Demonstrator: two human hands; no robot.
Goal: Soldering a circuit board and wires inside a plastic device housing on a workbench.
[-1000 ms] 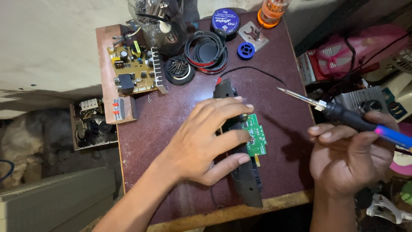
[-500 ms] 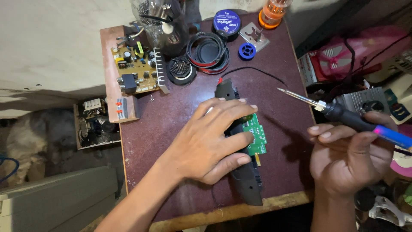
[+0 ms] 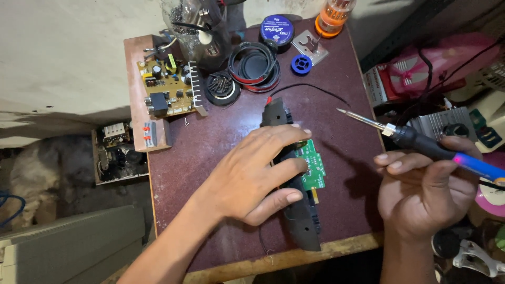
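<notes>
Right hand (image 3: 426, 192) closed around soldering iron (image 3: 421, 142), tip raised clear of table (image 3: 210, 152), left hand (image 3: 252, 176) pressed flat, fingers spread, over green circuit board (image 3: 311, 169) on black casing (image 3: 302, 221), casing's middle hidden beneath palm

on the dark maroon table (image 3: 221, 152), a black casing (image 3: 302, 221) carries a small green circuit board (image 3: 313, 169). up from it lie a yellow-brown circuit board (image 3: 167, 89), black-and-red wire coils (image 3: 256, 66), a blue solder spool (image 3: 301, 64) and an orange bottle (image 3: 332, 18). the soldering iron (image 3: 421, 143) is black, its handle blue and pink.
</notes>
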